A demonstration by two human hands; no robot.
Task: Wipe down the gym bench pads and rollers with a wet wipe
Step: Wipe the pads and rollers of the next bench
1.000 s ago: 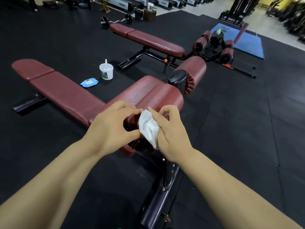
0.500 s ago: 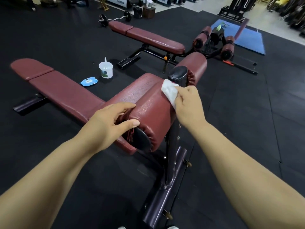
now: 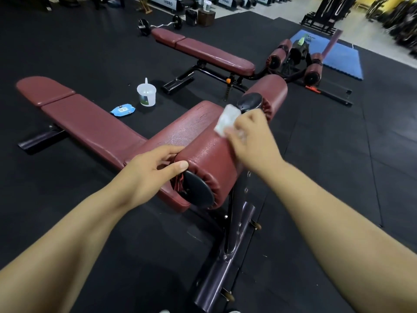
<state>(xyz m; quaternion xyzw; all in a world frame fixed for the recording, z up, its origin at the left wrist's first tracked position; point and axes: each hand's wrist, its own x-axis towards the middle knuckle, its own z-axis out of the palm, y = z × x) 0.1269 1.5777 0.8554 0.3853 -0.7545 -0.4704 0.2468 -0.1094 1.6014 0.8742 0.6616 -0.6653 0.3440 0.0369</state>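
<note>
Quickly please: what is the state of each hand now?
Left hand: grips the near end of the roller.
Right hand: holds the wipe against the roller's top, somewhat blurred.

Right grip [image 3: 252, 143] is motion-blurred and covers the lower part of the wet wipe [image 3: 226, 118]. Left forearm [image 3: 67, 245] and right forearm [image 3: 338, 233] are cut off at the bottom edge. Wipe pack [image 3: 123, 110] label too small to read. Far racks [image 3: 397, 16] blurred.

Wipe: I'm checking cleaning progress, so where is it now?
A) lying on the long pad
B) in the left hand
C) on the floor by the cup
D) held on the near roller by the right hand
D: the right hand holds the wipe against the near roller; the left hand grips that roller's end.
</note>
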